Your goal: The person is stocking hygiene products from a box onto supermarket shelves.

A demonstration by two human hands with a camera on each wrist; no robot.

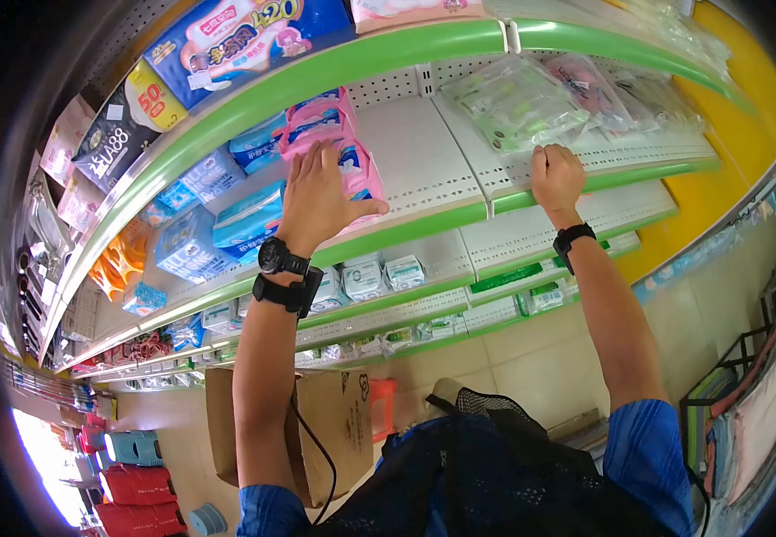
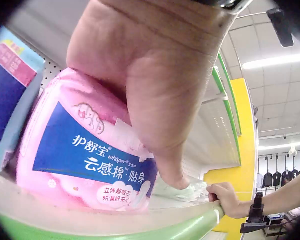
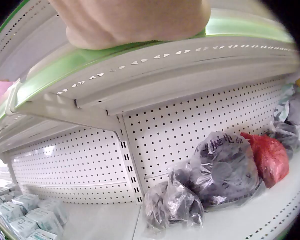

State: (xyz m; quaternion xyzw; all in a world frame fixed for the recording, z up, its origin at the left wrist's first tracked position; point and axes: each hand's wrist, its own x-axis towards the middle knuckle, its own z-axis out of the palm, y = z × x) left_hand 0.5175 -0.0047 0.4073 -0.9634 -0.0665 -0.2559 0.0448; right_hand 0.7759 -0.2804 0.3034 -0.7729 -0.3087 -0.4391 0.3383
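My left hand (image 1: 321,199) lies over the pink sanitary pad packs (image 1: 361,170) on the upper shelf, fingers straight and thumb spread to the right. In the left wrist view, the palm covers the top of the front pink pack (image 2: 85,145), and the thumb reaches down past its right side; the other fingers are hidden there. My right hand (image 1: 558,182) is curled over the green front edge of the same shelf (image 1: 621,179), farther right. Just behind it lie clear plastic bags with green contents (image 1: 518,103).
Blue pad packs (image 1: 249,219) stand left of the pink ones. A green-edged shelf (image 1: 388,45) overhangs them. Wrapped dark bundles (image 3: 225,172) and a red bag (image 3: 270,157) occupy the shelf below my right hand. An open cardboard box (image 1: 339,430) sits on the floor.
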